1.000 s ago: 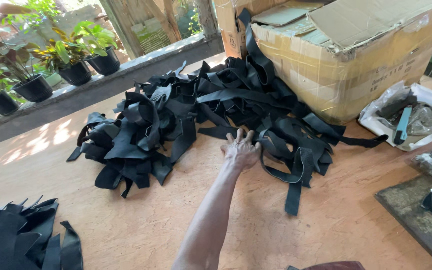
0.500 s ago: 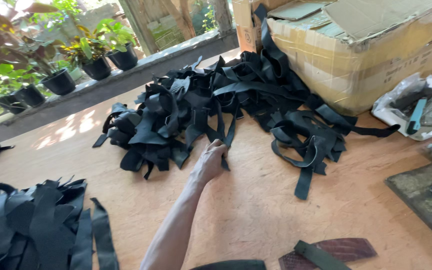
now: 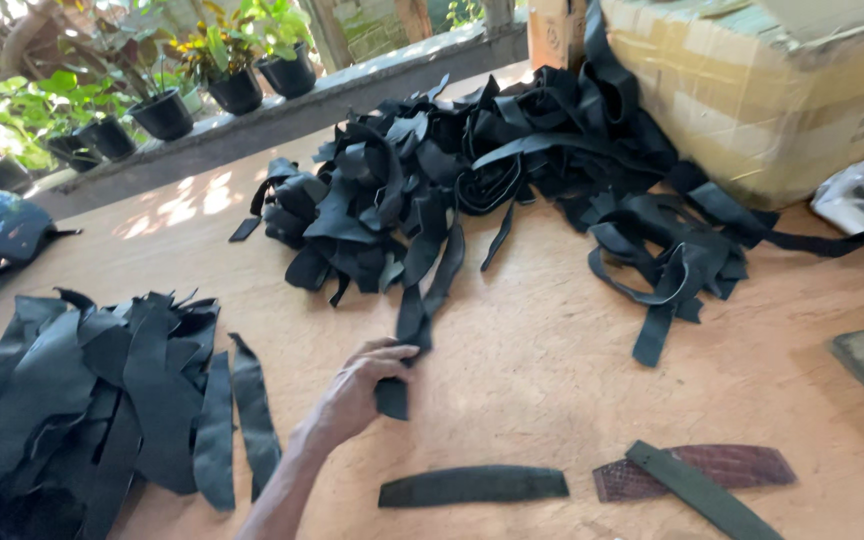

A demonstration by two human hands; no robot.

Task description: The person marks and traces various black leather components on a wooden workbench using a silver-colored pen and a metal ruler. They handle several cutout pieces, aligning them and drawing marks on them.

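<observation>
**Hand pinches a black strip at the pile's edge**

Here the left hand (image 3: 354, 388) has its fingers closed around the lower end of a black leather strip (image 3: 414, 322), which trails from the big tangled heap of black strips (image 3: 472, 170) on the plywood tabletop (image 3: 552, 370). The right hand is out of view. Left of the hand lies a flatter stack of cut pieces (image 3: 102, 390); just in front rests a curved black piece (image 3: 472, 486). A cardboard box (image 3: 762, 100) stands behind the heap.

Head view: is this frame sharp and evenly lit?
Head view: the whole frame is softened by motion blur; sunlight dapples the table by the potted plants; the left hand, its grip on a black strap, lies in even shade.
</observation>
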